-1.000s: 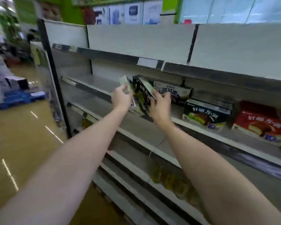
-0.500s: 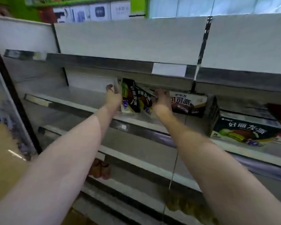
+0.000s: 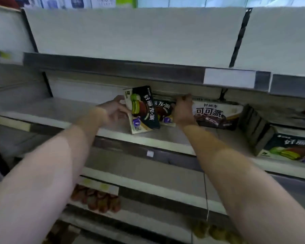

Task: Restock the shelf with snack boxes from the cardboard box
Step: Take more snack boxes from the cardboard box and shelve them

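A blank white price label (image 3: 229,76) sits in the grey rail on the front edge of the upper tier, and a smaller white tag (image 3: 150,153) sits on the rail below. Lower down, reddish-brown packets (image 3: 97,199) lie in a blurred cluster at the left and yellowish packets (image 3: 212,230) at the right. Along the top edge, white signs with dark print (image 3: 88,1) stand beside a green panel (image 3: 126,1).

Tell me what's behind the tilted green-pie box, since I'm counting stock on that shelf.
Behind the tilted green-pie box a second dark box shows, with the right hand on it. Its left part is covered, and anything deeper is hidden.
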A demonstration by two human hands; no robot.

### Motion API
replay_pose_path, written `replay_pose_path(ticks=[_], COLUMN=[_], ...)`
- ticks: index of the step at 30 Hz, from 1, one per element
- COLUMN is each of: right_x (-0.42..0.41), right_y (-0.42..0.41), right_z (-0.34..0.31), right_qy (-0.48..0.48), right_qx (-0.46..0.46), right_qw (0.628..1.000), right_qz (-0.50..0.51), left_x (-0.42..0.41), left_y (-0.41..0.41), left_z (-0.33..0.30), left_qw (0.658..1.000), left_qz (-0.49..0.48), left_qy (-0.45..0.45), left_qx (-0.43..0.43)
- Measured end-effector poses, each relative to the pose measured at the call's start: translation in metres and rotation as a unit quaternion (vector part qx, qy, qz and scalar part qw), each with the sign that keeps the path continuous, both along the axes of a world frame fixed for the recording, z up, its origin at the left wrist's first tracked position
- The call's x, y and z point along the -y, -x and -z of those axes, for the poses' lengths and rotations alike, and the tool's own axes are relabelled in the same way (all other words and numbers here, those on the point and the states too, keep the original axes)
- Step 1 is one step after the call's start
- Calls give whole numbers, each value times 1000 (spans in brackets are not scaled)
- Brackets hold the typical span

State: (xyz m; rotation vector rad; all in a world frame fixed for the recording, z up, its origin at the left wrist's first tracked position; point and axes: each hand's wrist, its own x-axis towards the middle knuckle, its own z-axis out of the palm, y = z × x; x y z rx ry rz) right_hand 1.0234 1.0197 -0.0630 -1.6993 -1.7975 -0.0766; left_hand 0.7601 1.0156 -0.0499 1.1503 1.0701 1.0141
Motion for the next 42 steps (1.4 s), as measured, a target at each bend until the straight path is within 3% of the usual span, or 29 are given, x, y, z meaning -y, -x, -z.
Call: replay_pose_path(ticks=[4,9,12,17,21,25,32,37,39,42], right_x=[8,16,22,27,35,45,40,32,31,30], right_y=[2,-9,-10,3,11,0,5,13,12,7], right_z=[-9,-9,-13,-3,-3,-1,16,19,19,18], right_qy=[18,1,20,95,63,36,154,147,149,152], right_qx=[-64,-79,-103,-31,-32,-56,-109,-120,-132,-125], right_qw=[996,997,994,995,997,998,982,980,978,979], right_qz=[54,9,-34,-22,-4,18,15,67,69,59], left_x=[-6,1,1,7,6,9,-4,-29,-74,-79], left_y=[-10,-34,-32,-32,-36,-48,-66,-64,-55,-51], left_z=[6,18,18,16,19,27,24,33,58,62], left_qw=[999,996,999,981,943,935,922,930,935,937], left_qz=[45,43,-21,-128,-125,-107,-92,-79,-66,-66], left_qy=[5,40,-4,-94,-107,-113,-128,-120,-119,-116], left_qx=[21,64,-27,-109,-291,-318,-353,-338,-328,-323])
